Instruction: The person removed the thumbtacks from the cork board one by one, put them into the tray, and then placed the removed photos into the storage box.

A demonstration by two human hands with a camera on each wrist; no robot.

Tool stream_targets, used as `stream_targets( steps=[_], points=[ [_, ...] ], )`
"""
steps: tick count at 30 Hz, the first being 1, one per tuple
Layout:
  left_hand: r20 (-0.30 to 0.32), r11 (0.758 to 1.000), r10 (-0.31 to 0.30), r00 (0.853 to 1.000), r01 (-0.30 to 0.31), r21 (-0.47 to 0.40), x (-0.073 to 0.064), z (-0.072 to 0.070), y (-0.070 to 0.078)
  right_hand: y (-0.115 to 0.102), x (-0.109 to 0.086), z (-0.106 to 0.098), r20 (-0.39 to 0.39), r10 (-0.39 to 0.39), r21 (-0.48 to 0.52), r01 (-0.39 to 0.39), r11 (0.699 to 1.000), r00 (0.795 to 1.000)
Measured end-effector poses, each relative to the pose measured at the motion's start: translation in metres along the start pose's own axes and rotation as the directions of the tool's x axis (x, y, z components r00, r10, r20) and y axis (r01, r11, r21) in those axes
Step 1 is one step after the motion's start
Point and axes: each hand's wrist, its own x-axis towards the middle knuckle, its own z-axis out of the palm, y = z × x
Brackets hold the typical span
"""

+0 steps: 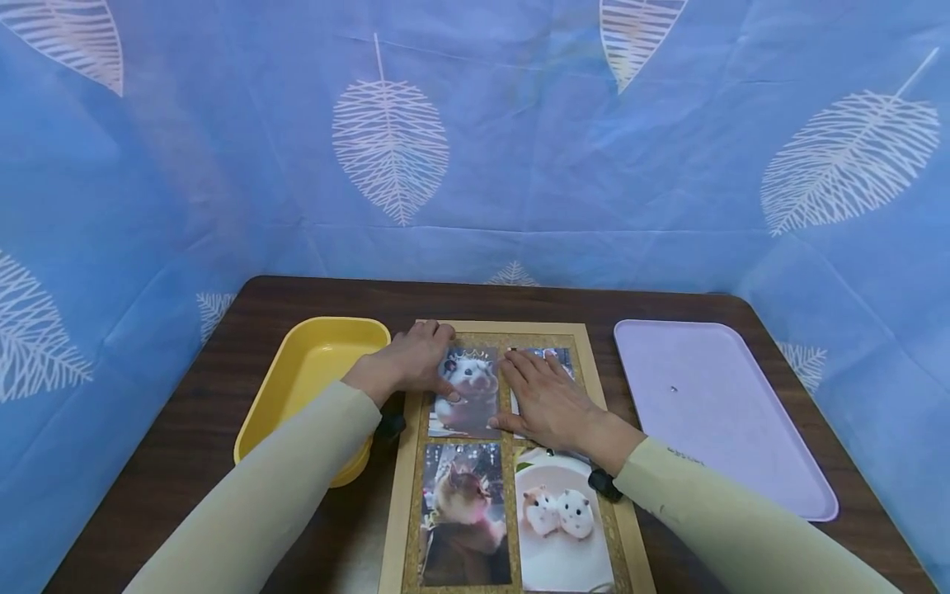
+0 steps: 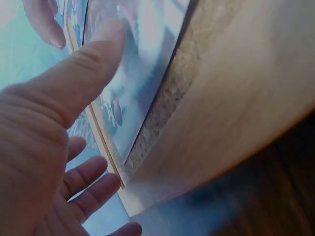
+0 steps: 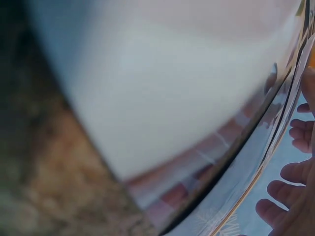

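A wood-framed corkboard (image 1: 512,340) lies flat on the table with several glossy hamster photos on it. My left hand (image 1: 408,363) is at its upper left corner. The left thumb (image 2: 93,64) rests on the upper left photo (image 1: 475,404), which shows a hamster with a crown; the other fingers reach over the frame edge. Fingers spread, my right hand (image 1: 552,402) lies over the upper right photo (image 1: 562,356) and hides most of it. Below are a lower left photo (image 1: 463,511) and a lower right photo (image 1: 564,528) with two hamsters.
On the left, a yellow tray (image 1: 275,412) sits partly behind the left sleeve. A lilac tray (image 1: 742,412) with a tiny clear piece (image 1: 674,388) on it lies to the right. Behind the dark wooden table (image 1: 519,301) hangs a blue leaf-patterned cloth (image 1: 505,148).
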Motion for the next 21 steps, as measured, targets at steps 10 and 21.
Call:
stream_targets(
  steps=[10,21],
  points=[
    [-0.017,0.999,-0.011,1.0,0.01,-0.052,0.001,0.004,-0.008,-0.002,0.001,0.001,0.043,-0.005,0.04,0.003,0.999,0.999],
    [-0.104,0.965,-0.02,0.994,-0.008,-0.26,-0.007,-0.002,-0.001,-0.001,0.0,0.001,0.042,0.004,0.047,-0.006,0.999,0.999]
  ],
)
